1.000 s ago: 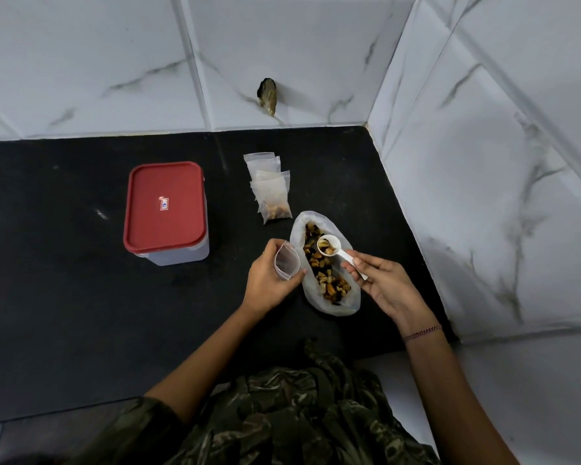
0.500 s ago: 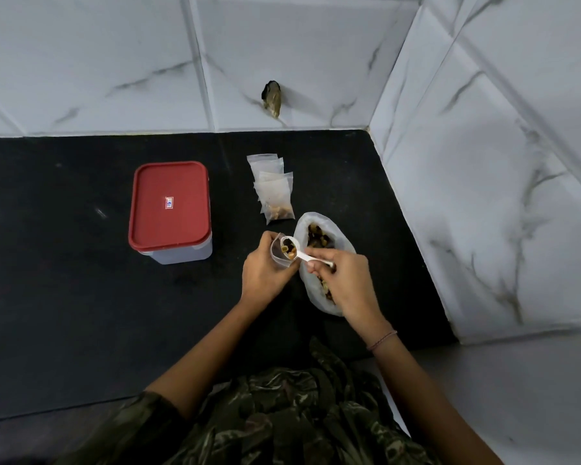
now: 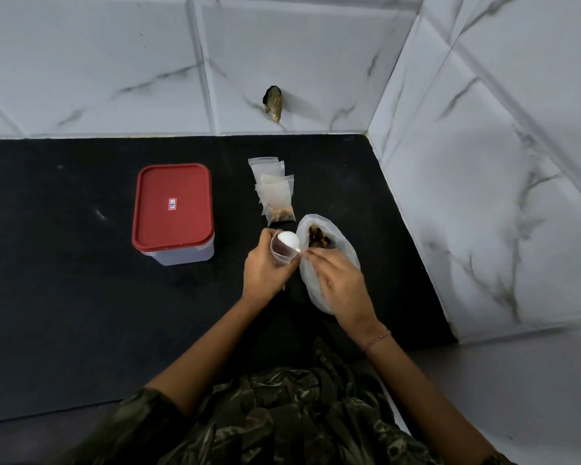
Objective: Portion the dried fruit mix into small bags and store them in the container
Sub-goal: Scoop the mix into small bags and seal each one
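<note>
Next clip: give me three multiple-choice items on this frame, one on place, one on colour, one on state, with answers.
1. The container stands: A) left of the pile of small bags; B) right of that pile; C) on top of it.
2. The spoon is: A) red; B) white; C) black.
3. The left hand: A) hangs idle; B) holds a small bag open; C) grips the spoon.
Answers: A, it sits left of the pile; B, its bowl shows white; B, fingers curl round the bag.
</note>
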`<act>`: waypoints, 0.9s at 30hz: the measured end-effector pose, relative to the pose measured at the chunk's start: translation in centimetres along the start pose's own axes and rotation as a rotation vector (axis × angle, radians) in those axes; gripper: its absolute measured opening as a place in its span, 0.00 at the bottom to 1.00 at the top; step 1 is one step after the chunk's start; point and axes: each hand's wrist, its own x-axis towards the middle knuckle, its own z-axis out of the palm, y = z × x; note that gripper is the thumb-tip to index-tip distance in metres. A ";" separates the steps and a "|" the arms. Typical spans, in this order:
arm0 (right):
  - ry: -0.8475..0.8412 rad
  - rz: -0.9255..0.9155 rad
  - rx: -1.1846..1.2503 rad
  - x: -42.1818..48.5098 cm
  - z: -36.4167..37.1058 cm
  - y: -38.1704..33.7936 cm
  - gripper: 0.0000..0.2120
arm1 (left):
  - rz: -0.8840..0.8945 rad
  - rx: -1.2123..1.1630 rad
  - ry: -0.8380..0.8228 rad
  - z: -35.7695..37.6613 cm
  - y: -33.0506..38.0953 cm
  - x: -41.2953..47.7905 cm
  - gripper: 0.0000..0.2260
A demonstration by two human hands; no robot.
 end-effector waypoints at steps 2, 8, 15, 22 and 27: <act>0.150 0.315 0.271 0.4 -0.3 -0.5 0.10 | -0.012 0.016 -0.002 0.1 -0.1 -0.1 0.19; 0.151 0.836 0.477 -0.6 -1.6 2.0 0.10 | -0.056 0.046 -0.058 0.4 -0.8 -0.7 0.17; 0.063 0.844 0.277 -2.9 -1.8 4.1 0.10 | -0.113 0.067 -0.125 1.3 -1.6 -1.8 0.17; -0.195 0.756 0.127 -3.2 0.5 4.8 0.14 | -0.146 0.084 -0.187 2.2 -1.4 -1.9 0.16; -0.292 0.758 0.029 -1.9 2.0 5.2 0.15 | -0.139 0.066 -0.230 2.6 -1.1 -2.0 0.17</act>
